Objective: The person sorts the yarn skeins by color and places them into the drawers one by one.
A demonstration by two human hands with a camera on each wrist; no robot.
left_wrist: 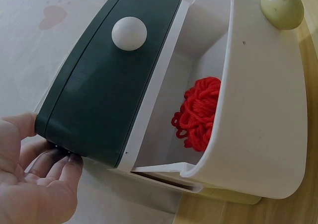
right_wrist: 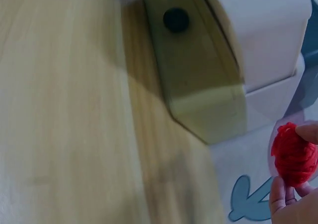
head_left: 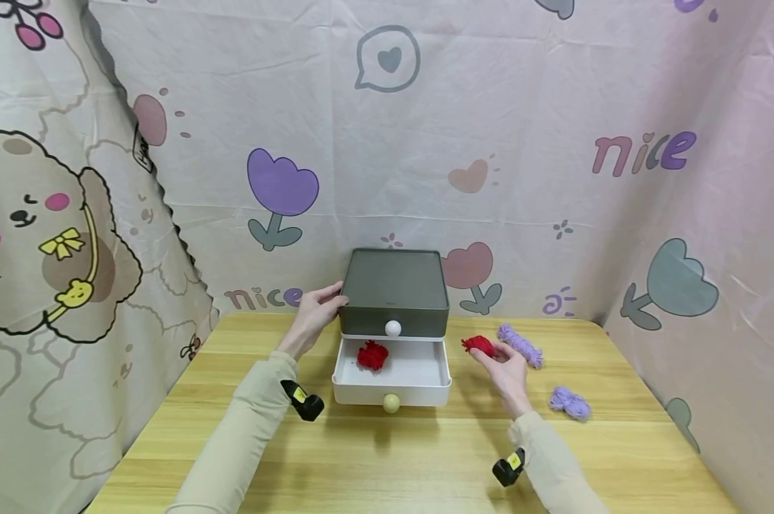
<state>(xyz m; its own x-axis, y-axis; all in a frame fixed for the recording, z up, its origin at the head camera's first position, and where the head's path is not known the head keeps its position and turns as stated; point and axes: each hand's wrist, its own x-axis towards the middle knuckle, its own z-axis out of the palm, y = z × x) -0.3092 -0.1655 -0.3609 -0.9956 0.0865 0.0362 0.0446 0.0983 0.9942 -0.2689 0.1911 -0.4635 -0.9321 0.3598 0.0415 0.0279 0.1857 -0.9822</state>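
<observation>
A small drawer unit (head_left: 396, 282) with a dark grey-green top stands on the table. Its white drawer (head_left: 361, 395) is pulled out, and a red yarn bundle (head_left: 373, 355) lies inside toward the left. My left hand (head_left: 316, 314) touches the unit's left side near the top, thumb and fingers against the dark section (left_wrist: 99, 80). To the right of the drawer, my right hand (head_left: 506, 368) pinches a second red yarn bundle (head_left: 478, 345) between thumb and fingers. That bundle (right_wrist: 293, 157) is held in the air, apart from the unit.
Two lilac yarn bundles, one farther back (head_left: 520, 346) and one nearer (head_left: 570, 403), lie on the wooden table (head_left: 387, 471) at the right. A yellow-green bottom section (right_wrist: 203, 80) with a dark knob sits beneath the white drawer. Printed cloth (head_left: 387, 164) hangs behind the table.
</observation>
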